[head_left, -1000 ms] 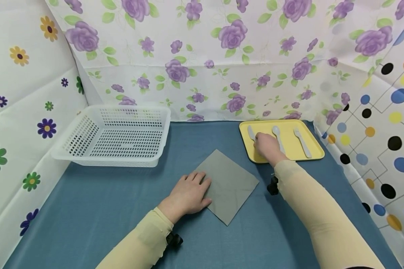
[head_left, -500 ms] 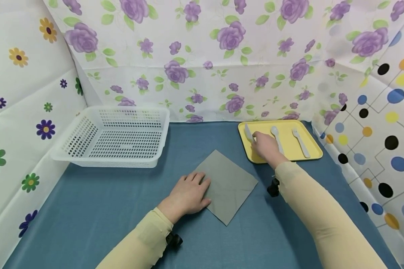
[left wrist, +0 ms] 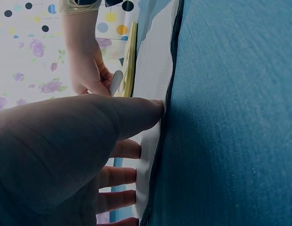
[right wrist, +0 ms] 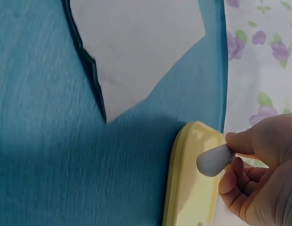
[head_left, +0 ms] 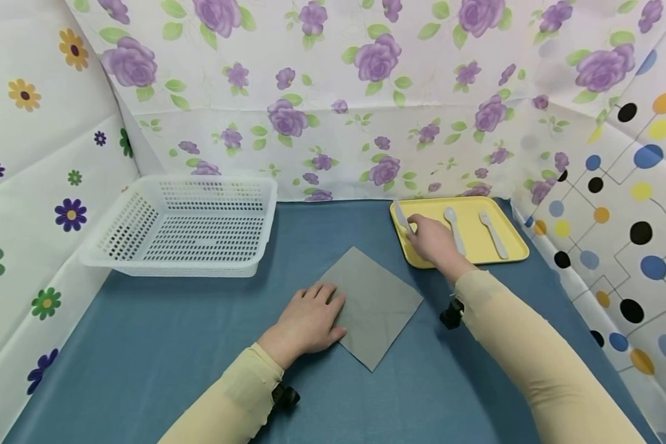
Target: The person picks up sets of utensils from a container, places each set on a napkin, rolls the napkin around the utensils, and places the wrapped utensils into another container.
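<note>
My right hand (head_left: 434,239) pinches a light grey knife (head_left: 401,216) by its handle over the left side of a yellow tray (head_left: 480,254). In the right wrist view the rounded handle end (right wrist: 214,161) sticks out between thumb and fingers. A grey spoon (head_left: 454,230) and a grey fork (head_left: 493,235) lie on the tray to the right of that hand. On the left corner of a folded grey cloth napkin (head_left: 374,308) rests my left hand (head_left: 309,320), its fingers spread flat. The left wrist view shows the thumb and fingertips touching the napkin.
A white perforated plastic basket (head_left: 200,237) stands at the back left of the blue tablecloth (head_left: 189,345). Flowered curtains (head_left: 333,111) close off the back and left, and a dotted curtain (head_left: 633,246) the right.
The right hand has lifted the knife a little from the tray and moved slightly left with it. The left hand stays in place on the napkin.
</note>
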Tool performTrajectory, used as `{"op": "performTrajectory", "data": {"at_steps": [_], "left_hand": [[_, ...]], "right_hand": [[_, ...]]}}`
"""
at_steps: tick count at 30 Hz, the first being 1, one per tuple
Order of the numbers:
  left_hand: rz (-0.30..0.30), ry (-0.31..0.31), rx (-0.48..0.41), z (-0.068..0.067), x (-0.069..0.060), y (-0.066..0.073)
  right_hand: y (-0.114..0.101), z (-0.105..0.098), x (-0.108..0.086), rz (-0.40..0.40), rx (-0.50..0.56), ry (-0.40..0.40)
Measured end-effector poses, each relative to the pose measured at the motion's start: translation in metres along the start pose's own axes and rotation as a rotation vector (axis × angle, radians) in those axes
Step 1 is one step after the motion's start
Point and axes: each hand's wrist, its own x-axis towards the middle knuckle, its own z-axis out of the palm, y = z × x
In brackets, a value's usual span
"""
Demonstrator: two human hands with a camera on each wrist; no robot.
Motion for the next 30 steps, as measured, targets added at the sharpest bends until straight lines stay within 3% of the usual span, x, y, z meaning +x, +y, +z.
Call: {"op": "performTrajectory", "data": {"at_steps": [12, 30], "left_hand": [[-0.002, 0.009, -0.004, 0.001, 0.001, -0.001], [-0.001, 0.011, 0.003, 0.002, 0.001, 0.000]], "right_hand": [[-0.026, 0.003, -0.007, -0.036, 0.011, 0.030], [-0.046, 0.016, -0.028, -0.121, 0.053, 0.025]]}}
